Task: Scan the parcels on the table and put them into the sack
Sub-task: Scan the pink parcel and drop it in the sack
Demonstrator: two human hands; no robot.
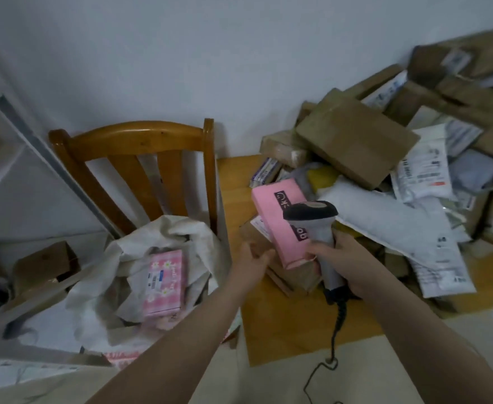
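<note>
A pink box (277,217) with a dark printed strip lies tilted on brown parcels at the table's near-left part. My right hand (347,263) grips the handle of a grey barcode scanner (312,214), whose dark head hangs over the pink box. My left hand (252,262) reaches in with relaxed fingers at the box's lower left corner, beside a brown parcel (257,240); I cannot tell whether it touches either. The white woven sack (117,258) stands open on the left, with a pink flowered parcel (165,282) inside it.
A big heap of brown cartons (359,141) and white mailer bags (399,225) fills the wooden table (236,176) to the right. A wooden chair (134,141) stands behind the sack. The scanner's cable (334,336) trails down to the floor. A carton (44,263) sits at left.
</note>
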